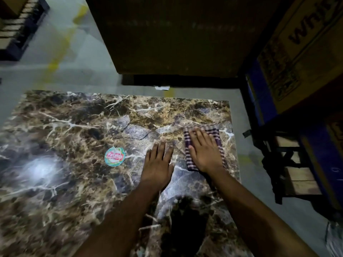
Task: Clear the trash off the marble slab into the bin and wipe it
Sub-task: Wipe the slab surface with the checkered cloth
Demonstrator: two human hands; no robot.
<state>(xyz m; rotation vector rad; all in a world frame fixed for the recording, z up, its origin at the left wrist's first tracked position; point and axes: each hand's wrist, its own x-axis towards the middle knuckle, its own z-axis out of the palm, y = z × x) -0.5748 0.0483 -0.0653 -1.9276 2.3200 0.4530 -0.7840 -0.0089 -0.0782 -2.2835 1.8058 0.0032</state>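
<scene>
While the right hand [205, 152] presses flat on the checked cloth [204, 145] near the marble slab's [65, 182] right edge and the left hand [157, 164] rests open beside it, wiping looks underway, though a round wrapper [115, 156] (no bin in sight) lies uncleared just left of them.

There is one view, from a head-worn wide-angle camera looking steeply down and forward over the slab [74, 145], close enough that both forearms fill the lower frame. It takes in the floor [78, 71] beyond and boxes [306, 43] at right; the edges look blurred, perhaps from motion.
</scene>
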